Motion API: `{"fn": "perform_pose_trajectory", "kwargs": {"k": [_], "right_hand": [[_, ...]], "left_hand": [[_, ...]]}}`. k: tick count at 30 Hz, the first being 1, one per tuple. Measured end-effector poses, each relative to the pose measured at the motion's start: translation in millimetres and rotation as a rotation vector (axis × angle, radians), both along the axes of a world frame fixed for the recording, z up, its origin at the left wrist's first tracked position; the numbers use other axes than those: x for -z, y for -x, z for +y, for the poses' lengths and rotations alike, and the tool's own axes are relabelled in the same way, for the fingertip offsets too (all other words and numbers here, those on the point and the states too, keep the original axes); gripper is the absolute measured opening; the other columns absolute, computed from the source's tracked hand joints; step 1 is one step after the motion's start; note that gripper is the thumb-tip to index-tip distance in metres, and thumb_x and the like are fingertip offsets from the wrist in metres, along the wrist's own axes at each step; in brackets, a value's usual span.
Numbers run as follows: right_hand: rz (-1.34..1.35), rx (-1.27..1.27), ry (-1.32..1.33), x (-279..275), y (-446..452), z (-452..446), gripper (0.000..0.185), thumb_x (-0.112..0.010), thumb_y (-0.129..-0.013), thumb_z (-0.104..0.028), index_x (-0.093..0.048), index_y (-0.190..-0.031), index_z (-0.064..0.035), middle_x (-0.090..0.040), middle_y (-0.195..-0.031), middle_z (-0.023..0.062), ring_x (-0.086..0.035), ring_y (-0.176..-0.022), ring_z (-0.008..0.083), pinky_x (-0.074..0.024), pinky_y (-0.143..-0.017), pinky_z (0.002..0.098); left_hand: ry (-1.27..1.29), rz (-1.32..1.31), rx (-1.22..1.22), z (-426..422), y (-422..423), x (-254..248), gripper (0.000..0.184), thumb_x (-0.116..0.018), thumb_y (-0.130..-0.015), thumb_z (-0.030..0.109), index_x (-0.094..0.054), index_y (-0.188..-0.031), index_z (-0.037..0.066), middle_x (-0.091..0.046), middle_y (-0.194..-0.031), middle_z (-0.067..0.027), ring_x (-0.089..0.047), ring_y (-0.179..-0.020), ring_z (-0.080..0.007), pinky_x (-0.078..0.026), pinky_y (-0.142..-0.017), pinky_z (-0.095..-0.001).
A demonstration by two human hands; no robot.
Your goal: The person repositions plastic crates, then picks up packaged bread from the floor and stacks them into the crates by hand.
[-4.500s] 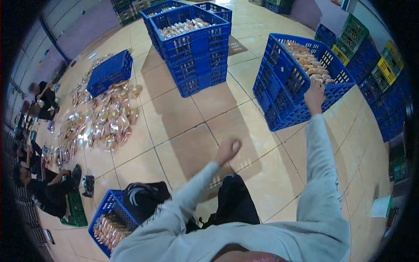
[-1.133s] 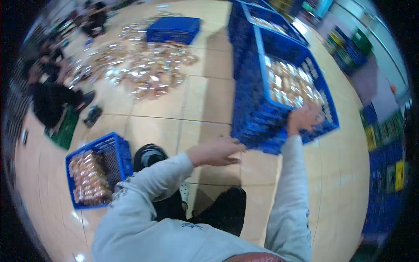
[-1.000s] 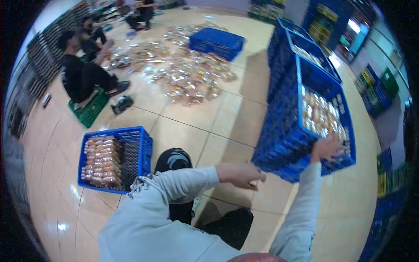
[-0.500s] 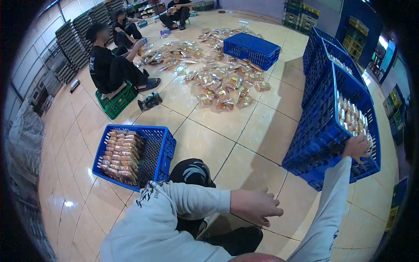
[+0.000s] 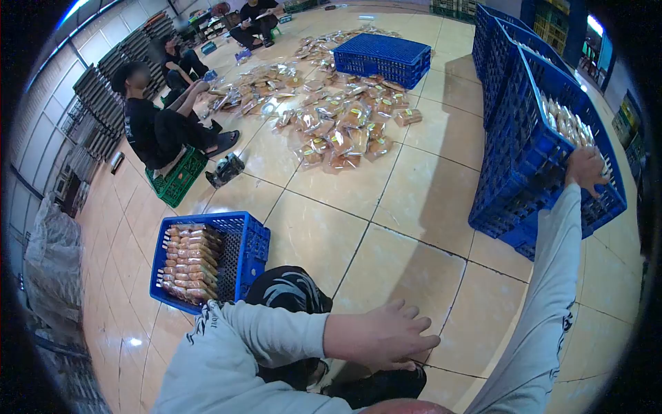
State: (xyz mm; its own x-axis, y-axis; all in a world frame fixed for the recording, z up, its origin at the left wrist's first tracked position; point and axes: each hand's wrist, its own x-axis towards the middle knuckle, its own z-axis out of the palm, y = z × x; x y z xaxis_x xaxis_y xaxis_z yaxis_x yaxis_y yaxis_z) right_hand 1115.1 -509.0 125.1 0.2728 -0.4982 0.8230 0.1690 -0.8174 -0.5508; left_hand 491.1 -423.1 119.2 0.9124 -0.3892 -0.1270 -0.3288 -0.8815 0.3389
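Observation:
My left hand (image 5: 386, 334) hangs in front of my body above the tiled floor, its fingers spread and holding nothing. At the right, my right hand (image 5: 586, 169) reaches into the top blue crate (image 5: 514, 138) and rests against the wrapped bread packs (image 5: 567, 123) there. Its visible fingers are apart; some fingertips are hidden at the packs. By my left knee stands another blue crate (image 5: 252, 255), with rows of wrapped bread (image 5: 189, 259) filling its left part. Its right part shows the bare lattice bottom.
Many bagged bread packs (image 5: 345, 131) lie heaped on the floor ahead, beside an upturned blue crate (image 5: 383, 55). A person in black (image 5: 148, 124) sits on a green crate (image 5: 178, 176) at left. Two more people sit farther back. A dark object (image 5: 225, 170) lies near the green crate.
My view has shifted, so the right-hand crates appear higher and farther right. My left hand's fingers are spread wider. My right hand stays at the packs in the crate.

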Motion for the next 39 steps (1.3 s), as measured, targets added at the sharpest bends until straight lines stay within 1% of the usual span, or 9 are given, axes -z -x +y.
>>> {"fn": "perform_pose_trajectory", "kwargs": {"k": [10, 12, 18, 19, 21, 22, 31, 37, 39], "right_hand": [[0.111, -0.061, -0.04, -38, -37, 24, 0.034, -0.051, -0.082, -0.041, -0.07, -0.1, -0.0193, -0.062, -0.112, 0.0083, -0.035, -0.127, 0.0445, -0.0127, -0.091, 0.0837], [0.143, -0.169, -0.153, -52, -17, 19, 0.038, -0.046, -0.084, -0.044, -0.07, -0.104, -0.0229, -0.055, -0.129, 0.0071, -0.033, -0.129, 0.0436, -0.0142, -0.092, 0.0834], [0.228, -0.455, 0.547, -43, -70, -64, 0.059, -0.038, -0.094, -0.055, -0.041, -0.144, -0.0233, -0.037, -0.148, 0.0158, -0.026, -0.139, 0.0384, -0.0196, -0.109, 0.0624], [0.137, -0.536, 0.838, -48, -44, -83, 0.057, -0.038, -0.097, -0.05, -0.037, -0.146, -0.0187, -0.034, -0.15, 0.0179, -0.024, -0.141, 0.0373, -0.0207, -0.113, 0.0547], [0.14, -0.769, 0.467, -16, 47, -84, 0.062, -0.039, -0.1, -0.044, -0.038, -0.141, 0.0025, -0.036, -0.146, 0.026, -0.03, -0.138, 0.0359, -0.0181, -0.116, 0.0439], [0.414, -1.066, 0.203, 45, 30, -102, 0.062, -0.04, -0.1, -0.044, -0.036, -0.143, 0.001, -0.033, -0.149, 0.0236, -0.027, -0.14, 0.0361, -0.0168, -0.117, 0.0408], [1.285, -1.197, 0.016, 311, 597, -221, 0.048, -0.047, -0.098, -0.039, -0.042, -0.128, -0.0026, -0.042, -0.124, 0.0164, -0.038, -0.113, 0.0295, -0.0281, -0.092, 0.0371], [1.55, -1.067, -0.241, 328, 735, -332, 0.039, -0.051, -0.096, -0.036, -0.046, -0.119, -0.0049, -0.048, -0.108, 0.0117, -0.045, -0.096, 0.025, -0.0357, -0.076, 0.0346], [1.57, -0.979, -0.305, 318, 742, -361, 0.036, -0.053, -0.095, -0.035, -0.047, -0.116, -0.0057, -0.05, -0.102, 0.0101, -0.047, -0.09, 0.0236, -0.0382, -0.07, 0.0338]], "left_hand": [[-0.217, 0.116, -0.072, 15, -56, 0, 0.052, -0.056, -0.09, 0.041, -0.045, -0.13, 0.01, -0.054, -0.107, -0.0155, -0.056, -0.1, -0.0329, -0.045, -0.081, -0.047], [-0.275, 0.061, -0.107, 16, -52, 2, 0.053, -0.056, -0.09, 0.041, -0.045, -0.131, 0.01, -0.054, -0.106, -0.0153, -0.057, -0.098, -0.0331, -0.045, -0.081, -0.0473], [-0.144, 0.027, -0.186, 12, -35, -28, 0.048, -0.06, -0.086, 0.042, -0.05, -0.124, 0.012, -0.059, -0.103, -0.0139, -0.06, -0.094, -0.0335, -0.046, -0.077, -0.0488], [-0.113, 0.027, -0.192, 11, -33, -26, 0.047, -0.061, -0.085, 0.042, -0.052, -0.121, 0.013, -0.06, -0.102, -0.0136, -0.061, -0.095, -0.0335, -0.046, -0.076, -0.0497], [-0.08, 0.041, -0.229, 13, -27, -26, 0.046, -0.063, -0.083, 0.042, -0.055, -0.117, 0.013, -0.063, -0.1, -0.0132, -0.063, -0.095, -0.0335, -0.046, -0.077, -0.051], [-0.072, 0.059, -0.248, 13, -24, -25, 0.045, -0.064, -0.082, 0.042, -0.056, -0.116, 0.013, -0.064, -0.098, -0.0131, -0.063, -0.094, -0.0336, -0.046, -0.077, -0.0516], [0.056, -0.115, -0.354, 36, 7, -63, 0.045, -0.063, -0.083, 0.044, -0.059, -0.11, 0.008, -0.066, -0.103, -0.0152, -0.065, -0.095, -0.0349, -0.048, -0.08, -0.0515], [0.717, -0.309, -0.331, 99, 98, -100, 0.05, -0.062, -0.088, 0.046, -0.058, -0.123, 0.011, -0.063, -0.117, -0.0149, -0.06, -0.107, -0.0268, -0.047, -0.09, -0.0399], [0.933, -0.691, -0.42, 190, 122, -32, 0.043, -0.057, -0.091, 0.029, -0.058, -0.122, 0.001, -0.062, -0.121, -0.0142, -0.056, -0.113, -0.0246, -0.042, -0.097, -0.034]]}}
